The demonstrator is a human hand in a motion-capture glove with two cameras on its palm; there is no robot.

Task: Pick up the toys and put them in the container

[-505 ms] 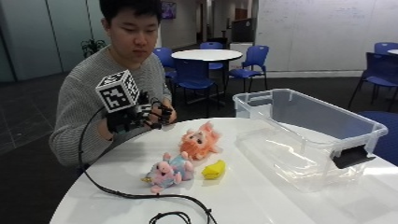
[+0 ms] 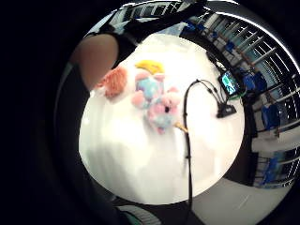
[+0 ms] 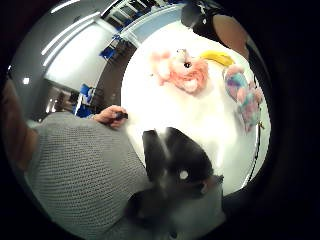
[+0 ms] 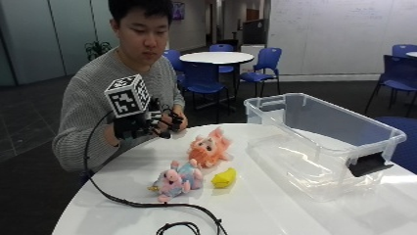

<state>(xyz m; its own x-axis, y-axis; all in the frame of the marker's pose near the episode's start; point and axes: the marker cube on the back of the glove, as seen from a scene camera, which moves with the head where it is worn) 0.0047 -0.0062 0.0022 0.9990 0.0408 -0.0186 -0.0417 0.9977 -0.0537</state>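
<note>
Outside view shows the clear plastic storage container [image 4: 326, 142] with its dark latch at the far side of the round white table [image 4: 273, 210], which neither palm view really catches. The black-gloved right hand [image 4: 145, 125] hangs above the table's near edge, close to the person's chest, its grip loosely curled and holding nothing. All three toys lie on the table beside the container: orange-haired plush doll [image 4: 208, 147], pink-and-blue plush unicorn [image 4: 177, 180] and yellow plush banana [image 4: 224, 177]; can't see any readable writing.

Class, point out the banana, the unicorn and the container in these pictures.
banana [image 4: 224, 177]: outside view, middle of its yellow body.
unicorn [image 4: 177, 181]: outside view, its pink and blue body.
container [image 4: 384, 129]: outside view, far rim of its clear wall.
</note>
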